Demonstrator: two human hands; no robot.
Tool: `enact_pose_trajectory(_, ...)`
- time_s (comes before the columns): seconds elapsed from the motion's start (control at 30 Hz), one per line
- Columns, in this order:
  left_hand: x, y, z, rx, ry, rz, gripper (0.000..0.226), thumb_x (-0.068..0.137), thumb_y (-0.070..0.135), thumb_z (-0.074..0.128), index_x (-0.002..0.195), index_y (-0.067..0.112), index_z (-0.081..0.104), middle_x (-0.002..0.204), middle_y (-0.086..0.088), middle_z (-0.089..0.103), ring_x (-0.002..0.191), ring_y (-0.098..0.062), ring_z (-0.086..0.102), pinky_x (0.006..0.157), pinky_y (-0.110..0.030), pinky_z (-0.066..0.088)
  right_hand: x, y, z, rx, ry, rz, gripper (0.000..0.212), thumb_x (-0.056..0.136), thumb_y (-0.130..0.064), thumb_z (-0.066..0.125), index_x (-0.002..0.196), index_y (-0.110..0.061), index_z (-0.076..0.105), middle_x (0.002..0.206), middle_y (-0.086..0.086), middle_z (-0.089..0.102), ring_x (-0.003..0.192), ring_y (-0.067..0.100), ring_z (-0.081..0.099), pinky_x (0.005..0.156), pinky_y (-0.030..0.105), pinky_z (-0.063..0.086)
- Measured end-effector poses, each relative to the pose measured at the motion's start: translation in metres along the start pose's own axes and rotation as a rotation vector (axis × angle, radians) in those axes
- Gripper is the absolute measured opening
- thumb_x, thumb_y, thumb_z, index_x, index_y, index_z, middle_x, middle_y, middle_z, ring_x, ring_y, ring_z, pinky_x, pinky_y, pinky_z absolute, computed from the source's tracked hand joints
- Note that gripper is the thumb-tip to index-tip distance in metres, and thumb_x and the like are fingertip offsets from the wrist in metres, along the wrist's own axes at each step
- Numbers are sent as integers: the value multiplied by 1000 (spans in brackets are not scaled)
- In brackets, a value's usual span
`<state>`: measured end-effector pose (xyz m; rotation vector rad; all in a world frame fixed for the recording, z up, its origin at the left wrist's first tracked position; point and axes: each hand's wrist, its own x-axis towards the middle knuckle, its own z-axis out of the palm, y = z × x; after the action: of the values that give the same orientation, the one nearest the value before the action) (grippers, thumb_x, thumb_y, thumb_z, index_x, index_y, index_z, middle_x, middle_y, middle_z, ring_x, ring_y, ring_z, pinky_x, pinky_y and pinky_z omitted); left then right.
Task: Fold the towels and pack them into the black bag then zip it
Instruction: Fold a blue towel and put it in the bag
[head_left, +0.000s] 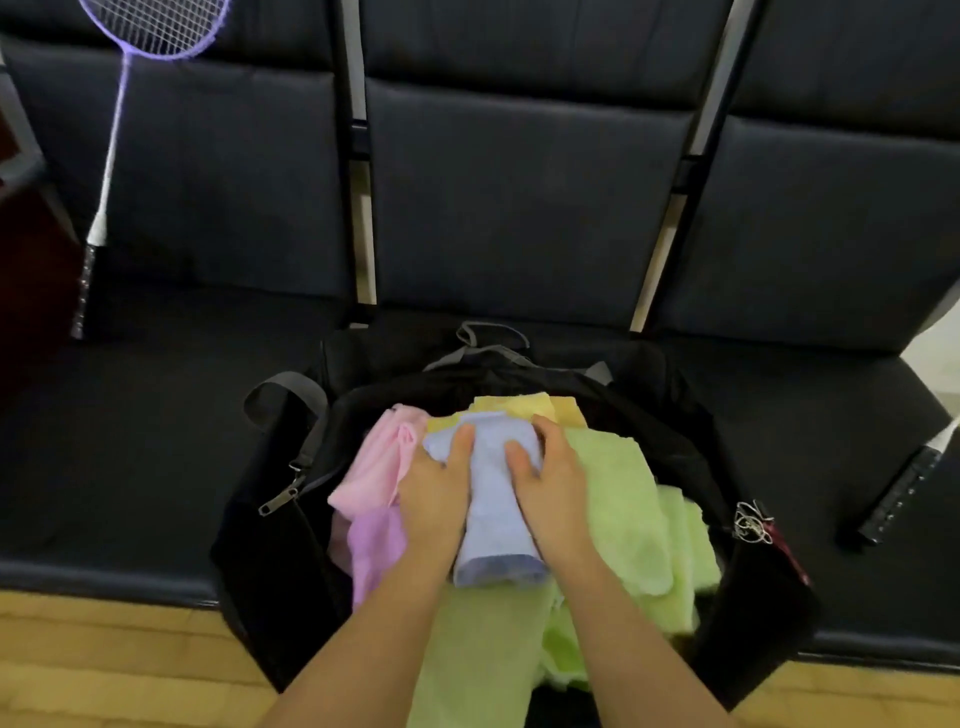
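Pink towel (371, 462) lies at 9 o'clock of the left hand (436, 491), in the open black bag (260, 545) on the bench (130, 441). Left fingers (462, 441) straight, loosely spread, pressing down. Folded blue towel (493, 519) sits between both hands, long axis running 12 to 6, on top of the pile. Right hand (553, 480) flanks it at 3 o'clock, fingers (517, 454) lightly curled over its edge. Green towel (623, 499) beyond. Both hands equally near; the next push probably goes straight down.
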<state>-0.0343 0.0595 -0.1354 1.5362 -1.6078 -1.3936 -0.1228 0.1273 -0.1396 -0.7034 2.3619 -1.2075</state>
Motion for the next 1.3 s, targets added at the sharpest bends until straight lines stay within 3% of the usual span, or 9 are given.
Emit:
enact_pose_trajectory(0.2,15,-15,13,231,63,27,55,91,55,45,131,17,43,97,-3,57,85,-26,58,73,-34,42,19,13,19,-144,14,0,70,85,-51,45,142,-10,42,139,10,50,127,28,47,107,35,30)
enact_pose_trajectory(0.37,27,-2,7,354,210,319,56,84,40,63,128,9,47,124,-11,53,115,-30,51,97,-40,39,23,-2,2,14,1,57,65,88,-34,68,144,-19,38,139,2,50,127,21,47,109,39,37)
enact_pose_trajectory(0.53,48,50,14,322,290,625,44,86,34,55,120,8,55,126,-12,53,116,-30,50,93,-40,41,61,-43,-35,239,205,62,31,91,-39,63,117,-22,59,112,-10,61,104,5,58,83,7,42)
enact_pose_trajectory(0.63,74,70,38,394,208,603,36,88,27,58,117,7,57,118,-13,55,109,-33,52,84,-40,42,99,-44,-41,267,139,123,23,97,-49,46,97,-30,58,94,-15,60,93,13,65,89,31,51)
enact_pose_trajectory(0.73,88,62,72,486,33,491,35,94,27,54,123,8,52,120,-13,51,111,-30,51,83,-40,44,121,-13,-32,146,39,216,38,98,-54,35,120,-30,54,110,-3,61,105,28,64,97,47,48)
enact_pose_trajectory(0.87,96,33,94,538,20,342,37,98,34,45,125,9,50,120,-11,53,110,-27,51,85,-39,45,119,19,-29,-56,0,237,53,101,-50,31,149,-28,35,158,-4,29,141,22,34,112,39,27)
enact_pose_trajectory(0.97,94,23,102,634,41,441,32,97,30,48,116,6,56,109,-13,59,100,-31,56,78,-43,45,123,23,-26,-60,14,216,55,102,-48,32,151,-24,30,161,-7,18,144,18,28,112,36,25)
enact_pose_trajectory(1.13,88,18,106,673,38,555,33,96,34,44,109,7,59,94,-11,65,86,-30,61,68,-40,45,125,15,-25,-23,130,193,55,99,-48,41,142,-15,39,148,5,36,127,29,46,101,38,36)
enact_pose_trajectory(1.3,75,41,98,630,-68,381,69,99,47,36,152,15,7,103,-7,65,104,-28,54,91,-39,37,119,1,-39,58,222,117,48,97,-46,48,130,-12,45,136,5,49,113,24,55,94,36,43)
